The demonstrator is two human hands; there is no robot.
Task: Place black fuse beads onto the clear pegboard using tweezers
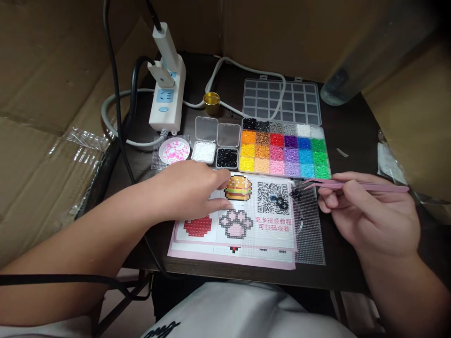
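Note:
My left hand (192, 190) rests over the printed pattern sheet (243, 241), its thumb and index finger apart with nothing visible between them. The sheet shows a burger, a paw print, a red shape and a QR code. In my right hand (377, 216) is a pair of pink tweezers (366, 187), their bent tips pointing left above the sheet's right side. A clear pegboard (312, 239) overlaps the sheet there. On it lie some black beads (282, 203), a few in a cluster. Behind stands the open bead box (284, 148), filled with beads sorted by colour.
Two small lidded boxes hold white beads (203, 152) and black beads (227, 158). Left of them sits a round dish (162, 154) of pink and white beads. Beyond are a gold cup (212, 104), a power strip (165, 108) with cables, and a clear cylinder (334, 91). Cardboard walls surround the table.

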